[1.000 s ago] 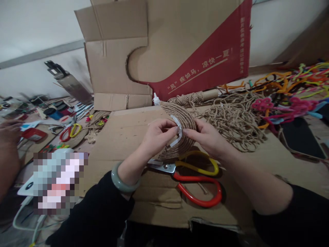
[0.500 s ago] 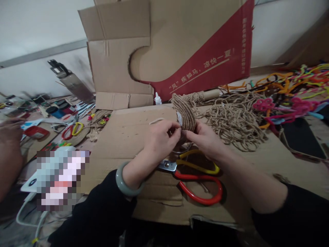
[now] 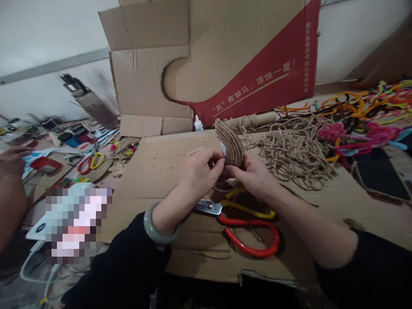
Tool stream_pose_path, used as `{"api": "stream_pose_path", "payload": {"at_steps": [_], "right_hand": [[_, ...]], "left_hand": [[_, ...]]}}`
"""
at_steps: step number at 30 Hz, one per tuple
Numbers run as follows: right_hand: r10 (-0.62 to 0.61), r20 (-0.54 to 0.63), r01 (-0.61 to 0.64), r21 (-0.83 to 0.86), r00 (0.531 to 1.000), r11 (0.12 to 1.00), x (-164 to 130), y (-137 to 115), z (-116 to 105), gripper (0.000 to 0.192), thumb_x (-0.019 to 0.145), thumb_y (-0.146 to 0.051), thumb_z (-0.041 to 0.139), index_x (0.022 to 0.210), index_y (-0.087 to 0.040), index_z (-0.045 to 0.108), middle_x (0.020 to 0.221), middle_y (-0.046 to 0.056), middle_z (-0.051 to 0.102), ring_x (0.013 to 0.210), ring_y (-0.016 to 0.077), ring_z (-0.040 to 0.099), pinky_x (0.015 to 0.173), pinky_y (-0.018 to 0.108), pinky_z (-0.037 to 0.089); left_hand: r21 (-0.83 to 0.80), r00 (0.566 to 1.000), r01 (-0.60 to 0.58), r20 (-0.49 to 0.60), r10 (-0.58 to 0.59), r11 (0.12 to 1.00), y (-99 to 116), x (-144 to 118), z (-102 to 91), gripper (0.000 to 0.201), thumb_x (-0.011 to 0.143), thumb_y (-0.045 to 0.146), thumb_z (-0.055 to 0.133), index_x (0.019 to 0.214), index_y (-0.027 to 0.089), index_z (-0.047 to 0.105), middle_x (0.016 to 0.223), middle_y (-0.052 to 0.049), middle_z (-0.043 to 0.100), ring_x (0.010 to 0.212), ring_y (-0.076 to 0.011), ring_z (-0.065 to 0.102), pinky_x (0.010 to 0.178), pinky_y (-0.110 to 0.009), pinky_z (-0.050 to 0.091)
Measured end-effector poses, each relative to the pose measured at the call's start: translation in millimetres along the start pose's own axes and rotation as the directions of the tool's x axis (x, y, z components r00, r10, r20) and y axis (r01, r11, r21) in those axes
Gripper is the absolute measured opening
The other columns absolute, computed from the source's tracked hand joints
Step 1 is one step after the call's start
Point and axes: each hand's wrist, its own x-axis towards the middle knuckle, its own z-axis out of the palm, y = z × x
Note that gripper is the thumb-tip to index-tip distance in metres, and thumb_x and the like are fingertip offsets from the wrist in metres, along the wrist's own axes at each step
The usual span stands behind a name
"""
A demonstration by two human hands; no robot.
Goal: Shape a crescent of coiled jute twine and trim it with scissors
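Both hands pinch one twine-wrapped piece (image 3: pixel 232 146) held edge-on between them: the left hand (image 3: pixel 198 174) grips its near rim with closed fingertips, the right hand (image 3: pixel 254 176) cups its far side. A slackened pinch could let the coils loosen or drop the piece onto the scissors (image 3: pixel 247 225) just below the hands. The white strip beside the left fingertips is mostly hidden, and whether any glue is on it cannot be told.

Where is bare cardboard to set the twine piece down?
Free: the cardboard sheet left of the left hand, up to its far edge by the glue bottle. Crowded: scissors beneath the hands, loose twine and pipe cleaners beyond the right hand, tools on the far left.
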Motion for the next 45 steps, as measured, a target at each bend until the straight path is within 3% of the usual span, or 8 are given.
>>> {"api": "stream_pose_path", "payload": {"at_steps": [8, 16, 23, 45], "right_hand": [[-0.062, -0.061, 0.051, -0.164, 0.996, 0.985, -2.7, -1.2, -0.5, 0.018, 0.071, -0.022, 0.063, 0.089, -0.019, 0.061, 0.082, 0.0, 0.067, 0.078, 0.018, 0.061, 0.072, 0.032, 0.05], [-0.116, -0.036, 0.102, -0.267, 0.993, 0.958, -3.8, -2.2, -2.9, 0.016, 0.073, -0.023, 0.061, 0.088, -0.019, 0.063, 0.082, 0.001, 0.067, 0.08, 0.0195, 0.06, 0.074, 0.033, 0.049], [-0.091, -0.002, 0.088, -0.245, 0.996, 0.966, -3.5, 4.3, -3.2, 0.02, 0.075, -0.02, 0.057, 0.094, -0.02, 0.062, 0.086, 0.002, 0.065, 0.086, 0.0211, 0.059, 0.08, 0.035, 0.048], [-0.141, -0.005, 0.135, -0.258, 0.99, 0.957, -3.0, 4.1, -2.6, 0.023, 0.071, -0.02, 0.056, 0.092, -0.015, 0.062, 0.084, 0.003, 0.066, 0.081, 0.0196, 0.059, 0.075, 0.033, 0.047]], "left_hand": [[-0.077, 1.0, 0.025, 0.009, -0.024, 0.997, -3.9, 2.4, 1.0, 0.008, 0.075, 0.02, 0.057, 0.073, 0.018, 0.064, 0.069, -0.001, 0.066, 0.063, -0.0121, 0.055, 0.064, -0.028, 0.043], [-0.174, 0.998, 0.062, 0.027, -0.058, 0.983, -3.2, 4.2, -0.6, 0.007, 0.074, 0.02, 0.057, 0.071, 0.018, 0.063, 0.068, -0.001, 0.065, 0.063, -0.012, 0.056, 0.063, -0.027, 0.044], [-0.178, 0.994, 0.111, 0.032, -0.107, 0.978, -2.3, 5.4, 1.6, 0.008, 0.072, 0.018, 0.056, 0.069, 0.018, 0.063, 0.064, -0.001, 0.064, 0.06, -0.0116, 0.055, 0.061, -0.027, 0.044], [-0.202, 0.986, 0.164, 0.074, -0.151, 0.966, -0.2, 6.8, 0.3, 0.009, 0.069, 0.019, 0.052, 0.066, 0.017, 0.06, 0.062, -0.001, 0.061, 0.06, -0.0112, 0.055, 0.055, -0.023, 0.042]]}}
